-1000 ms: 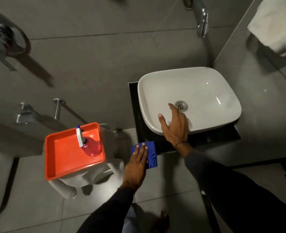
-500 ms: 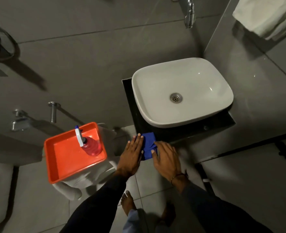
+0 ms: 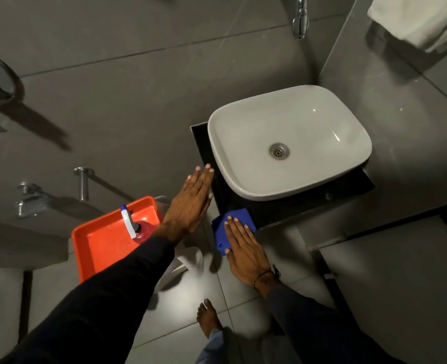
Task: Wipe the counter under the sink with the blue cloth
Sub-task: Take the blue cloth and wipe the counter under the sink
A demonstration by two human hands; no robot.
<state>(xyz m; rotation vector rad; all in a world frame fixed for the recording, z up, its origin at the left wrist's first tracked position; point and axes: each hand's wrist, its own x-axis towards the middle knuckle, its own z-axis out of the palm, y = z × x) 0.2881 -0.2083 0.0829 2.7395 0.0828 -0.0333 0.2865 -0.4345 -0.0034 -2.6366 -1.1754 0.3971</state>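
Cloth duty has passed to the right hand (image 3: pixel 246 252): fingers (image 3: pixel 239 227) flat on blue cloth (image 3: pixel 236 219) at the tabletop (image 3: pixel 282 210) corner before the sink (image 3: pixel 290 143). Left hand (image 3: pixel 190 203), now off it, hovers open left of the sink, holding nothing; wiping looks set to begin.

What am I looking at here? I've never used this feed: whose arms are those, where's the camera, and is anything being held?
There is no machine: these are a person's two bare hands, filmed by one wide-angle camera worn on their head, looking down. The right hand lies flat on the blue cloth, pressing it onto the front left corner of the black counter under the white sink. The left hand is open, fingers straight, beside the counter's left edge, holding nothing. To the left, an orange tray carries a spray bottle. A tap sticks out of the wall above, and a bare foot shows below.
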